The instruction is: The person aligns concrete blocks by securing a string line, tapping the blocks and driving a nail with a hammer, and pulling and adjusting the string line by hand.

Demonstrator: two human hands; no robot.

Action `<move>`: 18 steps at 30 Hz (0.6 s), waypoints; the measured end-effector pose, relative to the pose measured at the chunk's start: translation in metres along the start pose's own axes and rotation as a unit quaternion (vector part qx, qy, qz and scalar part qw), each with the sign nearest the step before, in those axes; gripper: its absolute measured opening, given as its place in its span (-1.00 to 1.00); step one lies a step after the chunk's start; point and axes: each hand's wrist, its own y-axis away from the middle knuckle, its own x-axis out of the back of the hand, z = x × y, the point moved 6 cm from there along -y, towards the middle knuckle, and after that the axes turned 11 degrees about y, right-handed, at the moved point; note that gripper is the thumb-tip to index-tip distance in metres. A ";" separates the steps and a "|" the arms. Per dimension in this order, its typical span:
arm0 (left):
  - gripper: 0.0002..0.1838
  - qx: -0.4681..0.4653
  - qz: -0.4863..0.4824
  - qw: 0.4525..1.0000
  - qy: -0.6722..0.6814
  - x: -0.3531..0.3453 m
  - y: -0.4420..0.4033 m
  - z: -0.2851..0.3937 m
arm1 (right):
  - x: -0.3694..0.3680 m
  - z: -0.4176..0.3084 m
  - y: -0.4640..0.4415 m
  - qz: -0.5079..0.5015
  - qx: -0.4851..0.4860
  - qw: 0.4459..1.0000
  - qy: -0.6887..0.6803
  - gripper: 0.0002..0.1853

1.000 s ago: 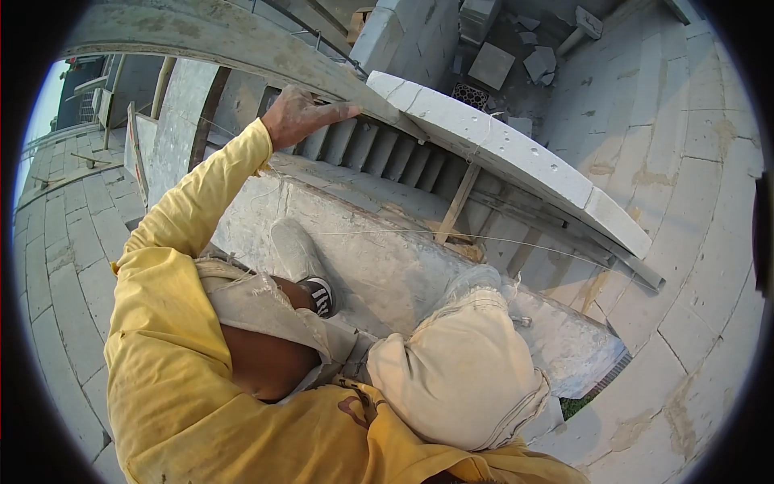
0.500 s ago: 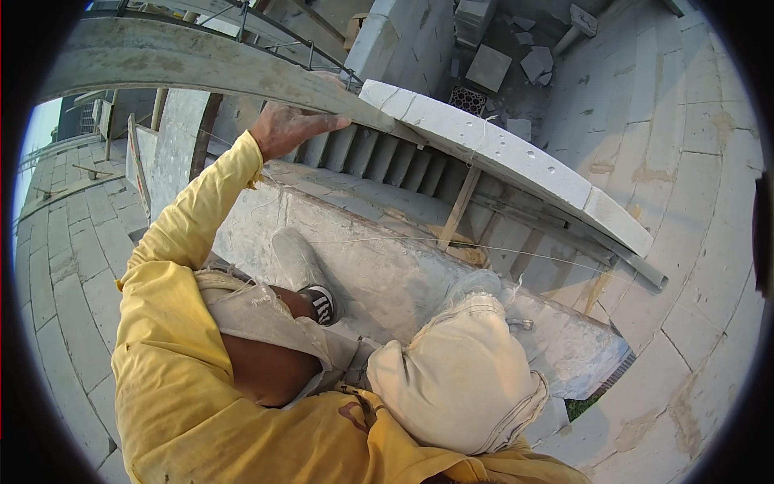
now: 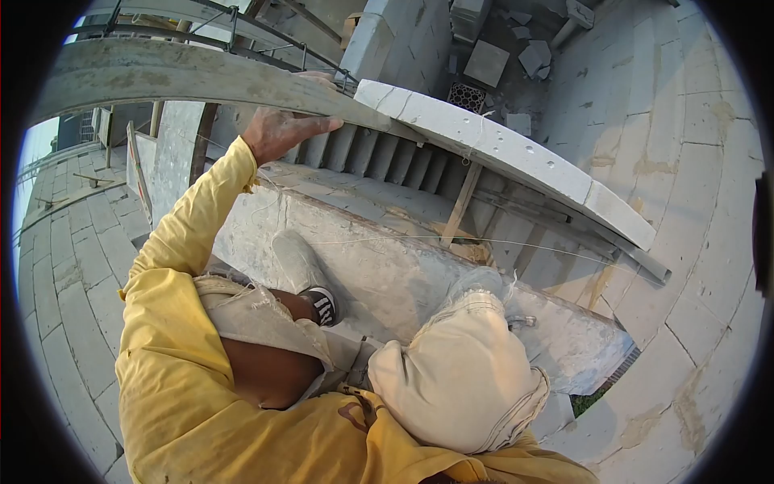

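"That long grey flat board (image 3: 185,77)?"
"At the white block wall's (image 3: 484,133) left end; left hand (image 3: 274,133) has its grip closed round it, fingers partly hidden."
"Right hand?"
"Out of sight; can't tell."

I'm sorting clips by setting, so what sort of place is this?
Most likely a building site: there is bare blockwork, broken pale pieces lie below, and a long, dirt-marked grey beam is in the left hand.
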 end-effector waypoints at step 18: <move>-0.34 0.017 -0.012 0.998 0.065 -0.005 0.003 -0.018 | 0.012 -0.005 -0.007 0.015 0.019 1.000 -0.007 -0.64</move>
